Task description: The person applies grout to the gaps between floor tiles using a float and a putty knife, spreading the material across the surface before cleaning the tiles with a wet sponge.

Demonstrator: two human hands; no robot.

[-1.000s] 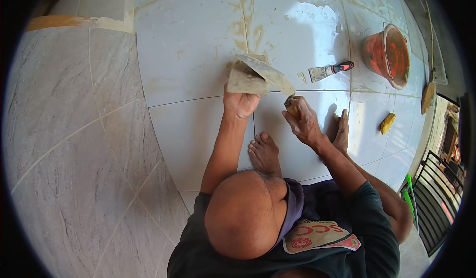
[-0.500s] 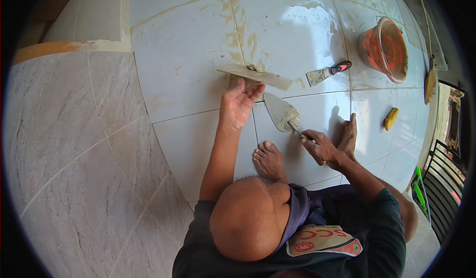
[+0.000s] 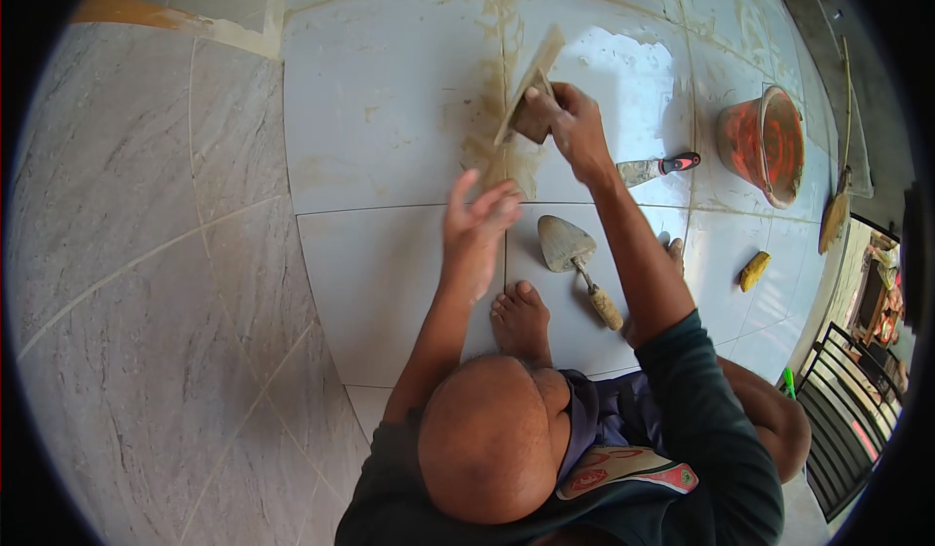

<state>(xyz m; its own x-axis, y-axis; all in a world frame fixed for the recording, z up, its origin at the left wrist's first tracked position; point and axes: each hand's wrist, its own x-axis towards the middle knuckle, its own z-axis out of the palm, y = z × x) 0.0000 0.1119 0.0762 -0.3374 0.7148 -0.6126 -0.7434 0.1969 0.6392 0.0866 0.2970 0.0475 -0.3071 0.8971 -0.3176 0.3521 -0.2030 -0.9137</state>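
The pointed trowel [image 3: 568, 244] now lies dropped beside the bare foot [image 3: 521, 320], the right hand [image 3: 570, 127] having taken the float [image 3: 526, 88] beyond it, left hand [image 3: 477, 225] empty, fingers spread.

Tiling job site in a home, floor under finishing. Large pale glossy floor tiles [image 3: 390, 108] with sandy grout smeared along joints; pointed trowel [image 3: 577, 259] and scraper [image 3: 654, 167] lying on floor; mortar-stained orange bucket [image 3: 765, 144] nearby; dark metal gate [image 3: 857, 410] at right edge.
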